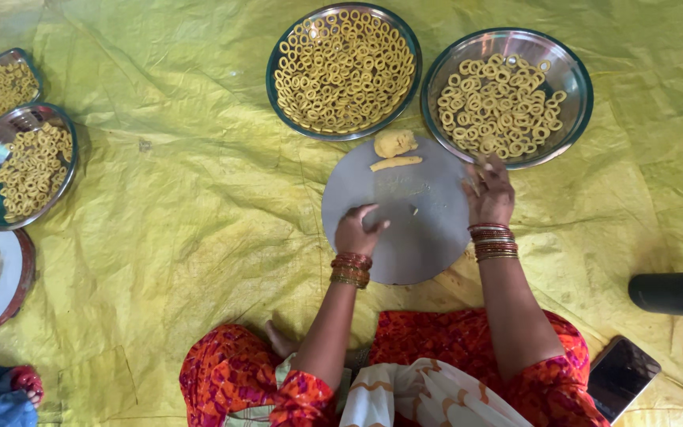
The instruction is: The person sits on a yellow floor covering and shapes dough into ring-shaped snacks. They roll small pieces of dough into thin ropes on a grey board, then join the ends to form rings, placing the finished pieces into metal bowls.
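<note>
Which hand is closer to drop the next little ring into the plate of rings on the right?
Probably the right hand. It sits at the edge of the round board, almost touching the rim of the right steel plate of dough rings. The left hand rests lower on the board, farther from that plate.

a round grey board [405, 229] lies flat on the yellow sheet. at its far edge sit a yellow dough lump [394, 143] and, just beside it, a short rolled dough strip [395, 163].
</note>
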